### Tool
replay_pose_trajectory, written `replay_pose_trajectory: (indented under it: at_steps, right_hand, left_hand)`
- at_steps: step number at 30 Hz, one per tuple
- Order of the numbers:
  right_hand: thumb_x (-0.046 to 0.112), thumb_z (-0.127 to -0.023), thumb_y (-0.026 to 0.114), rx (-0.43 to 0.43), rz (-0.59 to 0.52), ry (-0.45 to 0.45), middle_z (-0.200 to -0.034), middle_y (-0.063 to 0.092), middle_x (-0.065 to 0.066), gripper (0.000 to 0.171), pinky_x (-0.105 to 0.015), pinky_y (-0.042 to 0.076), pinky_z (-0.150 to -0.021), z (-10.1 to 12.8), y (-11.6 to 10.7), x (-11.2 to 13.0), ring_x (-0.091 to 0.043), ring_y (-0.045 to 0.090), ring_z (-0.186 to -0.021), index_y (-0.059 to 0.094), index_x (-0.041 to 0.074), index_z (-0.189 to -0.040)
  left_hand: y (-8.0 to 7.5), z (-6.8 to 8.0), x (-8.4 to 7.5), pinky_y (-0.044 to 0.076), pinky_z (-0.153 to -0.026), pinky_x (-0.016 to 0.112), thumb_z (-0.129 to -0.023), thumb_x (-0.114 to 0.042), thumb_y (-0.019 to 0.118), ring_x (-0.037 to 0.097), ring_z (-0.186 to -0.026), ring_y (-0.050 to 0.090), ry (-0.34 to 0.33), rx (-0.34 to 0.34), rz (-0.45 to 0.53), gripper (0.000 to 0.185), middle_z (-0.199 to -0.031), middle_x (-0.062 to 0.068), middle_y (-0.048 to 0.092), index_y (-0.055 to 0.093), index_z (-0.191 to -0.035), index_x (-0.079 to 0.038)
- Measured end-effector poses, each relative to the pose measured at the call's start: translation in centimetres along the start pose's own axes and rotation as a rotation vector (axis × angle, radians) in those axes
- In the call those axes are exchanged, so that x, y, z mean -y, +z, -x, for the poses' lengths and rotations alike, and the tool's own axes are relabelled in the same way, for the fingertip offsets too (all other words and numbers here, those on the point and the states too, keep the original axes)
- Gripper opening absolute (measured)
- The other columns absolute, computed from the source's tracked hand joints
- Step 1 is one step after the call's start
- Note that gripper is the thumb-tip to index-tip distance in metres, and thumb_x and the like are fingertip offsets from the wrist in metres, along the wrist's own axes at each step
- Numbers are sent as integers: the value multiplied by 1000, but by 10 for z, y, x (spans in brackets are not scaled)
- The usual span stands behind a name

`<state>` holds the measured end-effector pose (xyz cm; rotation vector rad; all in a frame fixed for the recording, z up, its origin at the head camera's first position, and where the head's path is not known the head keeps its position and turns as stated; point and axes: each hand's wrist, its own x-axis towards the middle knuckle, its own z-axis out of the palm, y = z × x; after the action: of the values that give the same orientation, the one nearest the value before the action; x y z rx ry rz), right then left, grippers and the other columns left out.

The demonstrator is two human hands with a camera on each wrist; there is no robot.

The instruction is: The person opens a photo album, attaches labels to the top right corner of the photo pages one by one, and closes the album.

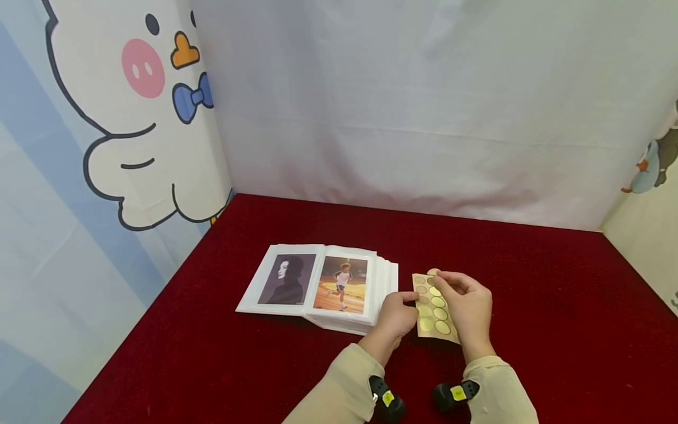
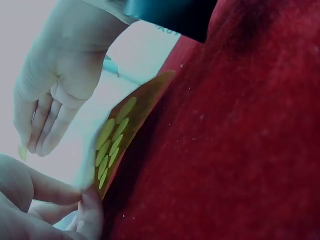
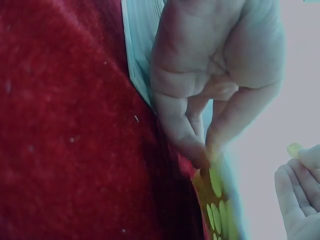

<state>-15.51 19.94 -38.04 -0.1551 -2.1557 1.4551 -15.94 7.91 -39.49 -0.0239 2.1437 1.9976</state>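
Note:
A sheet of round gold stickers (image 1: 431, 324) is held above the red cloth. My left hand (image 1: 396, 318) pinches its left edge between thumb and finger; the left wrist view shows this grip (image 2: 45, 200) up close. My right hand (image 1: 470, 303) pinches one loose round gold sticker (image 1: 433, 272) at its fingertips, by the sheet's top edge. In the right wrist view that sticker (image 3: 295, 149) is apart from the sheet. Just left of my left hand lies an open photo album (image 1: 377, 294).
The album's left page has a dark portrait photo (image 1: 288, 280); its right page has a photo of a runner (image 1: 341, 285). Red cloth (image 1: 556, 306) covers the table. A white curtain (image 1: 424, 118) hangs behind, and a cartoon-printed curtain (image 1: 143, 118) is at the left.

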Motion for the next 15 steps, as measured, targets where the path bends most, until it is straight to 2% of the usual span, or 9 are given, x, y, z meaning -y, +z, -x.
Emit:
replay_pose_trajectory:
  at_steps: [4,8,10,13,15]
  right_hand:
    - [29,-79,76,4,-5,-4,-88,70,2,25,-12,47,-61,-4,1,-15,-2,60,-75,74,8,-92]
    - [21,-79,76,7,-3,40,-88,70,-2,24,-15,48,-61,-1,1,-6,-3,61,-74,73,3,-93]
    - [14,-79,75,14,-10,74,-89,70,-6,22,-14,48,-61,1,0,0,-2,61,-73,72,0,-95]
    - [5,-80,71,35,-28,121,-90,70,-9,20,-15,48,-63,3,-1,8,-1,61,-73,70,-3,-99]
    - [6,-82,70,36,-54,161,-88,70,-7,21,-16,49,-63,4,-1,10,-1,62,-73,69,-3,-101]
  left_hand:
    - [0,1,0,43,-71,24,-75,7,55,19,-93,51,-4,39,-42,43,-118,13,58,61,-117,5]
    - [0,2,-3,45,-88,37,-81,-7,58,25,-108,54,-24,63,-58,39,-118,12,60,61,-118,4]
    - [-1,2,-4,45,-90,39,-81,-10,57,27,-107,56,-39,62,-33,38,-115,12,61,61,-117,3]
    - [-3,1,-5,47,-87,37,-81,-10,56,25,-100,58,-63,52,47,38,-113,11,61,62,-118,0]
    - [-4,0,-6,49,-82,34,-81,-7,54,23,-94,59,-64,48,108,38,-111,11,61,61,-118,1]
